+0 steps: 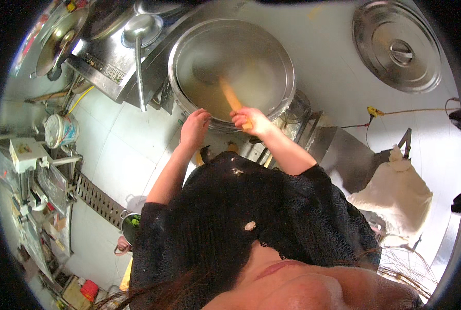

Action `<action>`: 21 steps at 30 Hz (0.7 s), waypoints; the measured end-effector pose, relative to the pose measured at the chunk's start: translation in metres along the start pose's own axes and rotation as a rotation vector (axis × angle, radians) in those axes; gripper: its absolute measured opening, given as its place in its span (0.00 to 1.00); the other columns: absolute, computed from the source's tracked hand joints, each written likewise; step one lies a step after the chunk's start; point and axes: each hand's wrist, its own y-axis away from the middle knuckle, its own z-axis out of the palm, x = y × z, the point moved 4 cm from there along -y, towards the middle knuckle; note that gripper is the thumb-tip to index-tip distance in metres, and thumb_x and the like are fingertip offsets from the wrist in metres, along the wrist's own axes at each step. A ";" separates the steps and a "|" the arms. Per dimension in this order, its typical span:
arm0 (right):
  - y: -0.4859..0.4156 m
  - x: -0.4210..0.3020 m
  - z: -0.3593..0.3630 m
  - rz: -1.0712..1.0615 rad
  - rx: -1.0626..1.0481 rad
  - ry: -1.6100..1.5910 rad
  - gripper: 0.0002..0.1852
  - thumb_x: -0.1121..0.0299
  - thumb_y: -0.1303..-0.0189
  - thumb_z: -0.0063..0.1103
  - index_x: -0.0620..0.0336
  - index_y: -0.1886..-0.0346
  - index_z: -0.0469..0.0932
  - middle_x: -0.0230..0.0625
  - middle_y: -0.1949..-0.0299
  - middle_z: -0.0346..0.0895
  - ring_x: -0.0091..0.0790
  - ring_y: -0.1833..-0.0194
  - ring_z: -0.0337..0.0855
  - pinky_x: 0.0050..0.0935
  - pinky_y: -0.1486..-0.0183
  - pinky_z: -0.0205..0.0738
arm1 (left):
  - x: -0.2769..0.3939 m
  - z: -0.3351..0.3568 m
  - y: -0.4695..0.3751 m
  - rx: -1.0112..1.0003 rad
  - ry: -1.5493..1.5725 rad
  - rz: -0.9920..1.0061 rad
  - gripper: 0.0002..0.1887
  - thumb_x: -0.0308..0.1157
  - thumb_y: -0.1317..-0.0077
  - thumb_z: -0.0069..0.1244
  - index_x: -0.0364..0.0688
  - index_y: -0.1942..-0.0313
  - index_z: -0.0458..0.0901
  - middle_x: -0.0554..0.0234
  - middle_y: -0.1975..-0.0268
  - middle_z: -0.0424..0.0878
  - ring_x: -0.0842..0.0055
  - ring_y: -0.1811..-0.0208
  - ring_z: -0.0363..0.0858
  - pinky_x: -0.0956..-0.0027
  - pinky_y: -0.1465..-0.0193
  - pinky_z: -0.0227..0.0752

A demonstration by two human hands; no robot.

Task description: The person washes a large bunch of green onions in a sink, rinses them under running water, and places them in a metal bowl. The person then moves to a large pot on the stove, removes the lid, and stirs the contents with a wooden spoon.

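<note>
A large round metal pot (290,83) stands in front of me with cloudy, pale yellowish liquid (253,83) in it. My right hand (251,119), over the pot's near rim, grips a wooden handle (230,94) that slants down towards the liquid. The handle's far end is hidden in the steam and liquid. Close to the near left rim is my left hand (196,127), its fingers loosely curled and holding nothing that I can see; whether it touches the rim I cannot tell.
A metal ladle (139,69) with a long handle lies on a bowl at the steel stove (106,73), left of the pot. A large round metal lid (381,54) is at the upper right. Left are a white bucket (60,131) and a floor drain grate (98,198); a pale cloth (397,190) hangs at right.
</note>
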 end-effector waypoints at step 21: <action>0.294 -0.006 -0.049 -1.132 0.963 1.334 0.35 0.77 0.39 0.50 0.55 0.26 0.55 0.42 0.61 0.76 0.34 0.65 0.79 0.33 0.62 0.77 | 0.059 0.031 -0.025 -0.372 -0.116 0.331 0.14 0.32 0.38 0.52 0.38 0.53 0.79 0.45 0.51 0.79 0.49 0.48 0.76 0.52 0.47 0.71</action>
